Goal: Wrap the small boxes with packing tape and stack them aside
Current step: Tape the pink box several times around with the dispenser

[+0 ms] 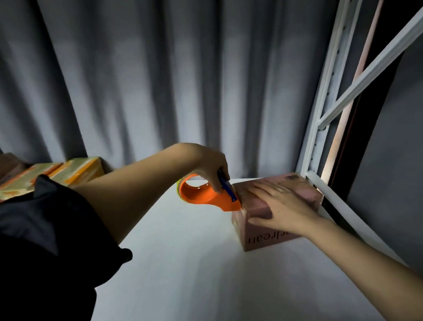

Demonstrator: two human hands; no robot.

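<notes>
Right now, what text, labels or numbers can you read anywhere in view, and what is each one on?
"lrean": upside-down letters on the near side of the pink box; the right hand covers the rest of the word.
Printed label on the box's top far corner: too small and blurred to read.
Orange tape dispenser in the left hand: no text visible.
Wrapped boxes at far left: nothing legible.
</notes>
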